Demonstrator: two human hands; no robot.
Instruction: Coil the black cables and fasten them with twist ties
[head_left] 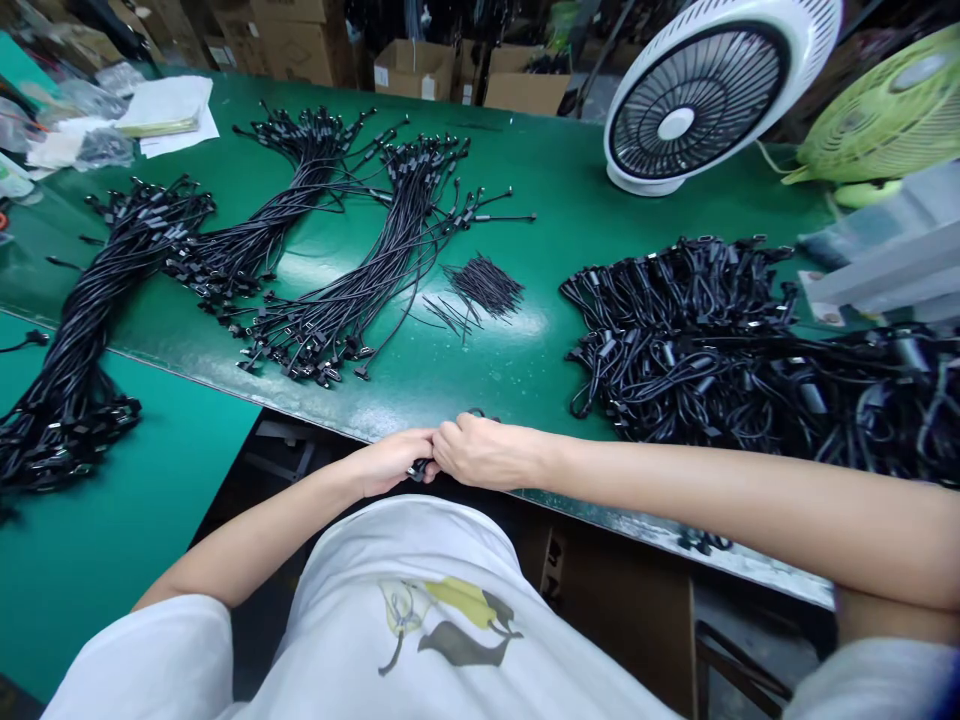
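My left hand [394,461] and my right hand [480,452] meet at the front edge of the green table, close to my body. Both are closed around a black cable [417,469], whose connector end pokes out below the fingers; most of it is hidden. A bit of black also shows beyond my right knuckles. Past the hands lies a small heap of thin black twist ties [489,286], some scattered loose. Left of it rests a bundle of long straight black cables [390,240]. To the right is a big pile of folded, tied cables [675,360].
More cable bundles lie at the left [94,290] and back left [292,195]. A white fan [675,122] and a green fan [885,110] stand at the back right. Papers [169,108] sit back left. Cardboard boxes [415,70] are behind the table [555,220].
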